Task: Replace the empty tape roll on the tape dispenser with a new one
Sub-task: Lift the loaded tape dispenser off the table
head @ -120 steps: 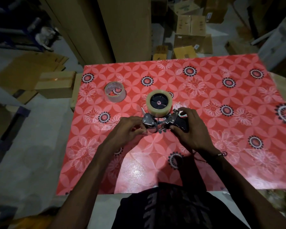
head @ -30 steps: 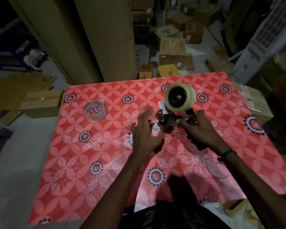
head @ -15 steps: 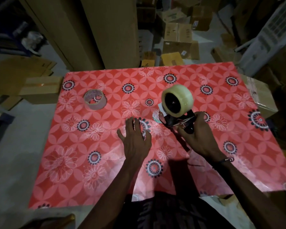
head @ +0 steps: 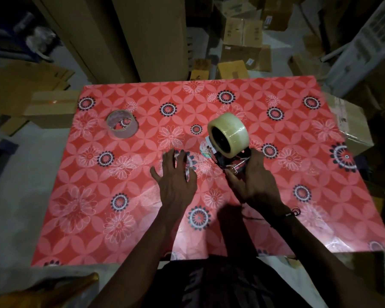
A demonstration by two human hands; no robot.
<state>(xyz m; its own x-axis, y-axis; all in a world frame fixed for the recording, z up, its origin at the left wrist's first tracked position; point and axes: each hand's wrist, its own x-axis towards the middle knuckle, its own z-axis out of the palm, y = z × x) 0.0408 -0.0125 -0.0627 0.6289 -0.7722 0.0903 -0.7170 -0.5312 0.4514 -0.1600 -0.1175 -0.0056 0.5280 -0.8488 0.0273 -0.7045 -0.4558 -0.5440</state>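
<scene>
A full roll of clear tape (head: 230, 134) sits mounted on the black and metal tape dispenser (head: 229, 162), which is held above the table. My right hand (head: 256, 181) grips the dispenser's handle from below and to the right. My left hand (head: 176, 181) is spread flat with fingers apart, just left of the dispenser and holding nothing. The empty cardboard tape core (head: 122, 126) stands on the table at the far left, well away from both hands.
The table wears a red floral cloth (head: 125, 207). A cardboard box (head: 51, 110) stands at its left edge and another wrapped box (head: 351, 127) at the right. Tall cardboard sheets (head: 129, 36) and scattered boxes lie beyond the far edge.
My left hand has let go of the dispenser's front and moved left, opening flat over the table. My right hand has kept hold of the dispenser, whose roll now tilts to face left.
</scene>
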